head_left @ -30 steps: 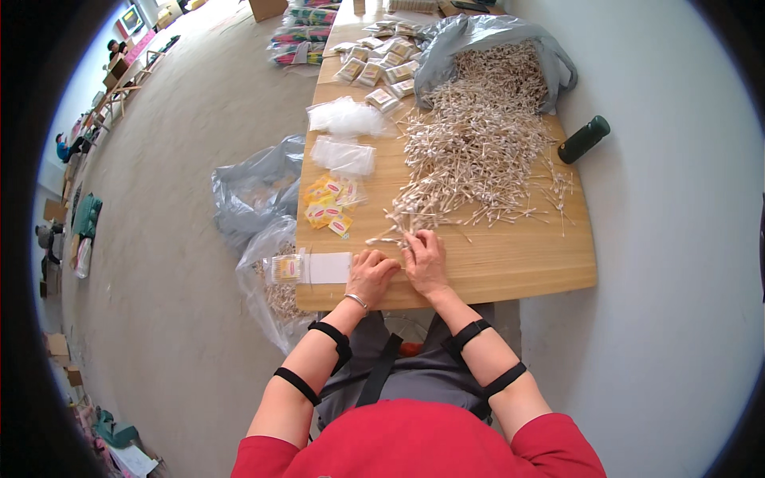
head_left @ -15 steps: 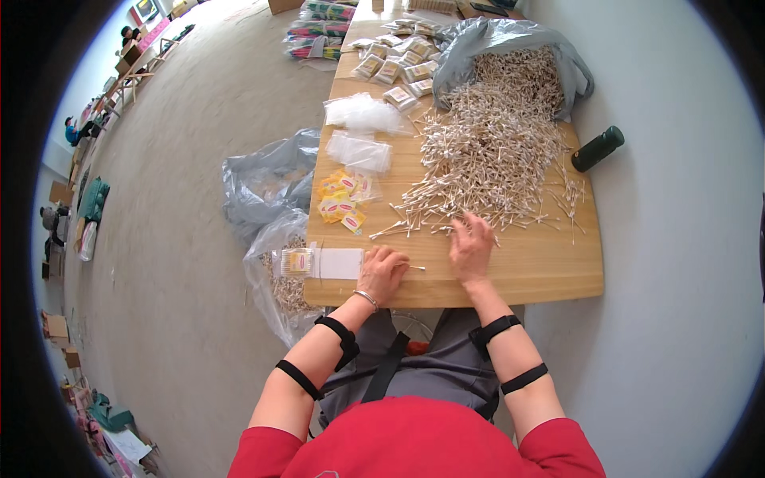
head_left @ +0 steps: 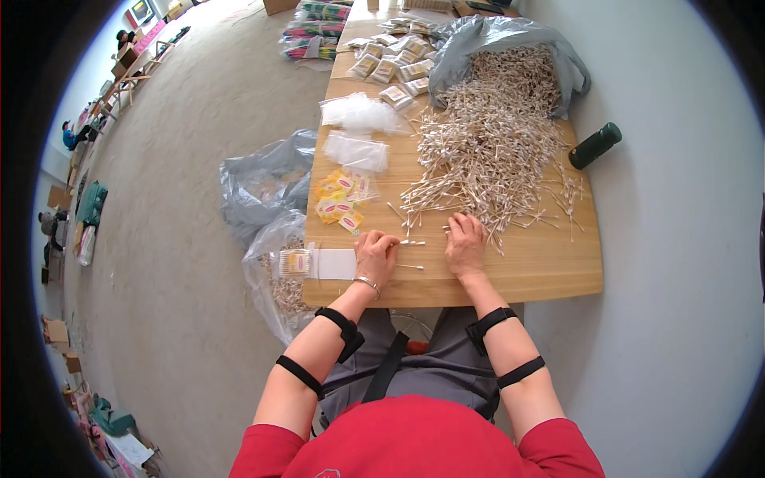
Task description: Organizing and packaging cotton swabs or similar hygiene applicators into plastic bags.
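Note:
My left hand (head_left: pixel 376 256) is closed around a few cotton swabs, whose white tips (head_left: pixel 411 242) stick out past its fingertips to the right. Below them a single cotton swab (head_left: pixel 409 267) lies on the wood. At the near edge of a big heap of loose cotton swabs (head_left: pixel 490 151), my right hand (head_left: pixel 466 243) has its fingers bent together, pinching at swabs partly hidden by the hand. Beside my left wrist lies a flat white card or box (head_left: pixel 336 264). A clear pack of swabs with a yellow label (head_left: pixel 295 262) adjoins it at the table's left edge.
Yellow label cards (head_left: pixel 338 199) and clear plastic sleeves (head_left: pixel 356 151) lie along the left side. Filled packs (head_left: pixel 386 70) are piled farther back. A grey bag (head_left: pixel 578 68) spills the heap; a dark green bottle (head_left: pixel 595 146) lies by the wall. Plastic bags (head_left: pixel 267 187) stand left of the table.
My left hand has moved up and slightly left, and swab tips now show beyond its fingers. My right hand's fingers have drawn together and moved slightly left at the heap's edge.

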A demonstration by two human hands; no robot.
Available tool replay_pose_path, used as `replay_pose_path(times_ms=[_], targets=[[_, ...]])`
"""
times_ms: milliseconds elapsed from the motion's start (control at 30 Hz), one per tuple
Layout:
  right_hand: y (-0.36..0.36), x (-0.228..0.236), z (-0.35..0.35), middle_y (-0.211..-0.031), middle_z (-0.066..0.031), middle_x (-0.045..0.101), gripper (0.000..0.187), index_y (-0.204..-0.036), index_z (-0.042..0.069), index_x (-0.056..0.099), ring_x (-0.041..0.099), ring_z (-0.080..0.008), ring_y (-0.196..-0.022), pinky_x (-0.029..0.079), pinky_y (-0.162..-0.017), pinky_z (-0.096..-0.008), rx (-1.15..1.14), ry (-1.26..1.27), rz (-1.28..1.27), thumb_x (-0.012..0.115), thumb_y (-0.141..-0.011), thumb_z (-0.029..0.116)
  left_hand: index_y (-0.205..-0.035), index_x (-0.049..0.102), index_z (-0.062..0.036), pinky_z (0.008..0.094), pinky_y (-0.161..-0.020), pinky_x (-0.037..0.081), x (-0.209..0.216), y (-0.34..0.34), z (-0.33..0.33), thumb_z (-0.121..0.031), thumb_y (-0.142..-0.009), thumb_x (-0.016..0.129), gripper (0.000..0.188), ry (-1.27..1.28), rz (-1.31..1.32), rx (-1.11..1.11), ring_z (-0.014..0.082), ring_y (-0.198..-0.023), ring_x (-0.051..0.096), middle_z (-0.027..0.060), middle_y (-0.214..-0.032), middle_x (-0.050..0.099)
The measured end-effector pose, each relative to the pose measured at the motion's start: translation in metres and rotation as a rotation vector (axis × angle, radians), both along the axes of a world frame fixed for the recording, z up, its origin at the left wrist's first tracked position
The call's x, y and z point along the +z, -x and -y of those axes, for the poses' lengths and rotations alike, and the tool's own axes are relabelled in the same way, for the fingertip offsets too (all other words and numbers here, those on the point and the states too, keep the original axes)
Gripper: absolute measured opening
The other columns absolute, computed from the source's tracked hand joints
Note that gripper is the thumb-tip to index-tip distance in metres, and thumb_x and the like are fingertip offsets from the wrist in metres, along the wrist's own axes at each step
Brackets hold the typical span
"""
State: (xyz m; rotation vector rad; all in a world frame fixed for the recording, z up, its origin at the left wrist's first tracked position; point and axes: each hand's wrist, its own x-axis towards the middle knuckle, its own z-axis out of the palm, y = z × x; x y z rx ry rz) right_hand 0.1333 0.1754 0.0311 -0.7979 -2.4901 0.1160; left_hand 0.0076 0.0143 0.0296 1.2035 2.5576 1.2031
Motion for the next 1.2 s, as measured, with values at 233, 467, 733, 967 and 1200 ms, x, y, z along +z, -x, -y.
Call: replay_pose_path(times_ms=[233,467,733,967,1200], targets=[[0.038,0.028,0.030,-0.102,-0.0071,0.055,0.039,-0.097,0.008,0.064,0.049,-0.0257,-0.099,0.038,-0.090,-0.0400,-0.053,0.242,0.103,0.069,-0.074,0.039,-0.088,0.067,-0.0154,0.0394,-0.088,0.034,0.008,-0.021,0.016,-0.016,-0.071,0.070,0.017,-0.006,-0.107,-0.099,0.0229,-0.104,0.049,0.0021,-0.099,0.058],[0.076,0.028,0.043,-0.098,-0.0121,0.054,0.044,-0.095,0.005,0.056,0.051,-0.0288,-0.099,0.043,-0.085,-0.0413,-0.197,0.297,0.168,0.070,-0.074,0.040,-0.089,0.065,-0.0145,0.0396,-0.091,0.034,0.000,-0.018,0.023,-0.015,-0.069,0.072,0.021,-0.043,-0.183,-0.154,0.0258,-0.105,0.049,0.0034,-0.101,0.057],[0.046,-0.001,-0.010,-0.091,-0.0136,0.058,0.017,-0.088,0.005,0.062,0.054,-0.0317,-0.094,0.045,-0.082,-0.0412,-0.192,0.341,0.036,0.059,-0.080,0.020,-0.087,0.064,-0.0135,0.0403,-0.090,0.036,0.007,-0.018,0.017,-0.014,-0.069,0.072,0.019,-0.063,-0.158,-0.176,0.0269,-0.105,0.049,0.0042,-0.100,0.057],[0.024,0.020,0.030,-0.087,-0.0074,0.055,0.009,-0.075,0.012,0.065,0.052,-0.0276,-0.086,0.044,-0.078,-0.0393,0.241,0.293,-0.010,0.067,-0.075,0.020,-0.089,0.063,-0.0128,0.0415,-0.092,0.036,0.005,-0.018,0.021,-0.016,-0.071,0.070,0.020,-0.069,-0.159,-0.167,0.0270,-0.105,0.048,0.0045,-0.101,0.056],[0.017,0.020,0.044,-0.089,-0.0057,0.056,0.007,-0.078,0.013,0.068,0.053,-0.0253,-0.086,0.045,-0.076,-0.0370,0.346,0.370,0.047,0.068,-0.073,0.016,-0.109,0.057,-0.0086,0.0428,-0.098,0.034,0.002,-0.020,0.021,-0.015,-0.070,0.072,0.043,-0.054,-0.115,-0.089,0.0300,-0.114,0.045,0.0131,-0.114,0.052]])
